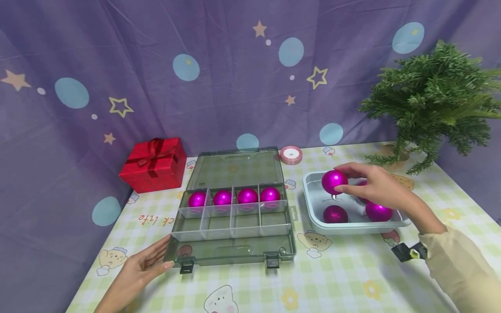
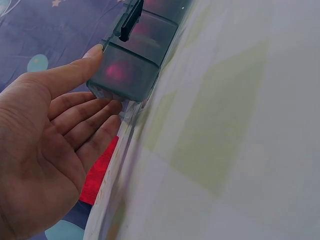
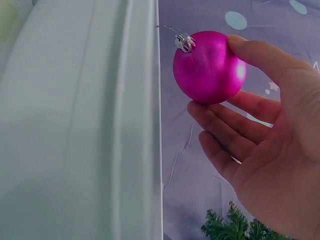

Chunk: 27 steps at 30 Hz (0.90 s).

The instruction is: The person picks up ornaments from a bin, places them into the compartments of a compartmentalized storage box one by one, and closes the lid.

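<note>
My right hand (image 1: 373, 184) pinches a shiny magenta ball (image 1: 334, 181) above the light blue tray (image 1: 309, 204); in the right wrist view the ball (image 3: 209, 67) shows its silver cap, held between thumb and fingers (image 3: 235, 125). A glittery ball (image 1: 335, 214) and other magenta balls (image 1: 379, 211) lie in the tray. The grey see-through divided box (image 1: 235, 250) stands with its lid laid back, several magenta balls (image 1: 248, 197) in its far row. My left hand (image 1: 137, 274) touches the box's near left corner, thumb in front and fingers fairly straight, also in the left wrist view (image 2: 60, 120).
A red gift box (image 1: 156, 167) stands at the back left. Behind the divided box lies a pink ribbon roll (image 1: 291, 155). A green artificial tree (image 1: 434, 95) rises at the back right, partly over the checked tablecloth (image 1: 325, 278). A purple curtain hangs behind.
</note>
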Available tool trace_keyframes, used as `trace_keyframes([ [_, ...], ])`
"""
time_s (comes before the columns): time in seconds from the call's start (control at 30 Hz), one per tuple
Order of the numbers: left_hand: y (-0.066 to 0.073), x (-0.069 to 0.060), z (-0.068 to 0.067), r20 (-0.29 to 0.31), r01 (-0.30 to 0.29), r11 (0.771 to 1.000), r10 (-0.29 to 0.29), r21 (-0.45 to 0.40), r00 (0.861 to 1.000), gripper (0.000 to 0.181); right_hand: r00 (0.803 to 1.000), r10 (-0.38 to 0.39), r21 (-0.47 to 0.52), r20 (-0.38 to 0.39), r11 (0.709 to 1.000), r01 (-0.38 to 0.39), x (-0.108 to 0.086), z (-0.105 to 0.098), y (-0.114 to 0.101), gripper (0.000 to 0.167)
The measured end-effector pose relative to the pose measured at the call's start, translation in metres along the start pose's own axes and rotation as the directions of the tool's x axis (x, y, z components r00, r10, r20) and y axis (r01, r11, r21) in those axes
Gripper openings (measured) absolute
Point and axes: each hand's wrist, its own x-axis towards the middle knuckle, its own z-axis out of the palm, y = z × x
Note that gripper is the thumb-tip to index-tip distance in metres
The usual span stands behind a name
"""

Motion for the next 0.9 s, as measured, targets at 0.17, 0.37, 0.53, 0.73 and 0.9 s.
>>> trace_keyframes([
  [0.17, 0.000, 0.000, 0.000, 0.000, 0.003, 1.000, -0.003, -0.003, 1.000, 0.075, 1.000, 0.006, 0.006, 0.005, 1.000, -0.006, 0.005, 0.003, -0.007, 0.043],
  [0.37, 0.000, 0.000, 0.000, -0.002, -0.002, 1.000, 0.002, 0.001, 1.000, 0.075, 1.000, -0.013, 0.022, -0.005, 1.000, 0.013, 0.011, 0.009, -0.011, 0.042],
  [0.53, -0.001, 0.000, 0.000, -0.003, -0.012, 1.000, 0.012, 0.009, 1.000, 0.074, 0.999, -0.033, 0.040, 0.002, 0.999, 0.033, 0.017, 0.015, -0.015, 0.042],
  [0.73, 0.000, 0.000, 0.000, 0.000, -0.014, 1.000, 0.014, 0.004, 1.000, 0.074, 0.999, -0.048, 0.103, 0.026, 0.994, 0.045, 0.026, 0.024, -0.023, 0.042],
  [0.9, -0.001, -0.001, -0.001, 0.001, -0.018, 1.000, 0.018, 0.009, 1.000, 0.074, 0.995, -0.092, 0.121, 0.036, 0.989, 0.087, 0.036, 0.032, -0.030, 0.042],
])
